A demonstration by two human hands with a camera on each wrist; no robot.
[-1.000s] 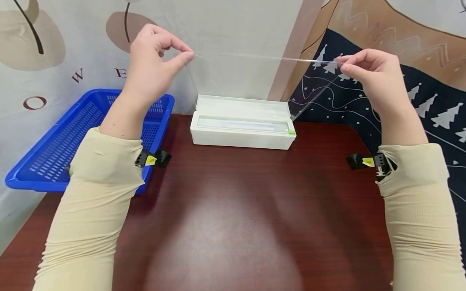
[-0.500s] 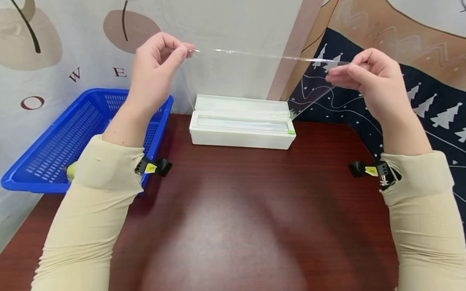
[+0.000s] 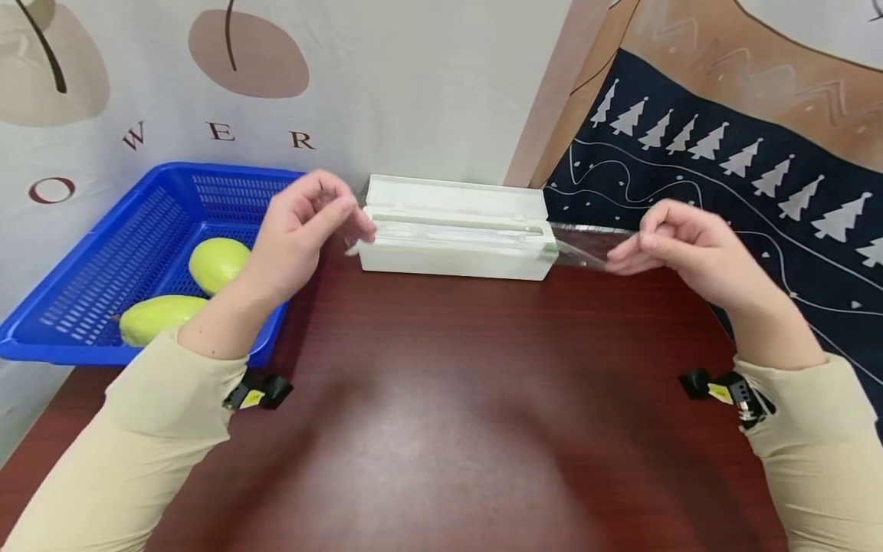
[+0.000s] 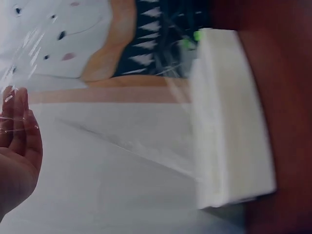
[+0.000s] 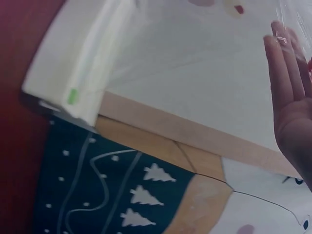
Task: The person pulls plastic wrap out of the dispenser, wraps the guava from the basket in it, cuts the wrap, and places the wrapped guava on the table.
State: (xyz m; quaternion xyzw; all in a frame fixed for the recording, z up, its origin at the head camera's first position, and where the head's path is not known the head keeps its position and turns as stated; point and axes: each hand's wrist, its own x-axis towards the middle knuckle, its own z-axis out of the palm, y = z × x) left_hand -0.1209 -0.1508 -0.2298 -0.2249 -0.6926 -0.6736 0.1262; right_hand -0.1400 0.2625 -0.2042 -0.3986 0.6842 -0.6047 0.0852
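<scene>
A sheet of clear plastic wrap [image 3: 582, 253] stretches between my two hands, low over a white plastic-wrap box [image 3: 455, 262] with its lid raised. My left hand [image 3: 303, 234] pinches the left side of the wrap between thumb and fingers, just left of the box. On the right, thumb and extended fingers of my right hand [image 3: 683, 249] hold the other side, apart from the box. Both wrist views show the fingers fairly straight behind the shiny film, the left hand [image 4: 19, 151] at one edge and the right hand [image 5: 295, 92] at the other.
A blue plastic basket [image 3: 103, 238] stands at the left, holding a rounded yellow-green fruit [image 3: 217, 264] and a longer one. My left forearm overlaps the basket's near right corner. Patterned cloth hangs behind the brown table [image 3: 469, 399].
Both hands have come down from high above the box to about its height, bringing the stretched wrap with them. The left arm's shift uncovers the fruits in the basket.
</scene>
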